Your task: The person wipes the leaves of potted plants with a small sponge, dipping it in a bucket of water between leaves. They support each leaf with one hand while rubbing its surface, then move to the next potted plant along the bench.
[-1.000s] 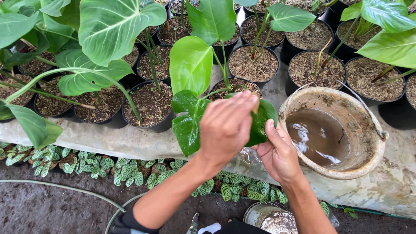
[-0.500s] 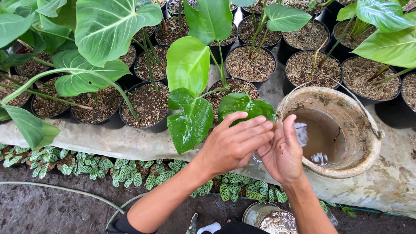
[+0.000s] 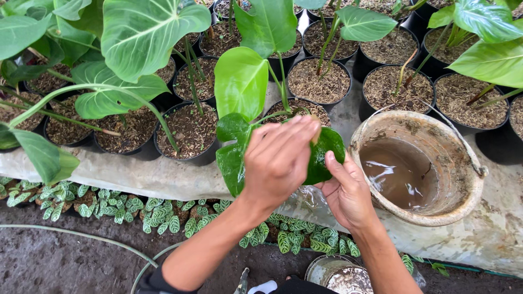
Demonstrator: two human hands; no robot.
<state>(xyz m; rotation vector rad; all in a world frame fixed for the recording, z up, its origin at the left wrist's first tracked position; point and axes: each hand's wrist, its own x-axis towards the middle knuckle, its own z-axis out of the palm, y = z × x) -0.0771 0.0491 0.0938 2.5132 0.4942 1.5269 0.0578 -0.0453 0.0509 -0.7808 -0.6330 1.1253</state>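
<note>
At the far left, a row of black nursery pots (image 3: 188,130) filled with coarse brown mix stands on a pale plastic sheet (image 3: 125,174), with big heart-shaped green leaves (image 3: 141,32) arching over them. Below the sheet's front edge, a strip of small striped-leaf plants (image 3: 158,220) runs along the dark soil floor, and a thin hose (image 3: 81,237) curves across that floor near the lower left.

Toward the middle, the left hand (image 3: 278,158) lies palm down on top of a dark glossy leaf (image 3: 231,158), its fingers flat and pressed together across the blade; a bit of something pale shows under the fingertips, too hidden to tell what it is. The leaf belongs to a plant rooted in the pot (image 3: 302,106) just behind the hands, at the front edge of the pot row, and a taller light-green leaf (image 3: 239,81) rises beside it.

Just right of it, the right hand (image 3: 346,193) supports the same leaf from below, thumb on the leaf's right edge and palm cupped upward, so the blade is held between the two hands.

Farther right, a grimy round bucket (image 3: 468,190) holding muddy water sits on the sheet, near the right hand but not touching it. More pots (image 3: 389,87) stand behind it.
</note>
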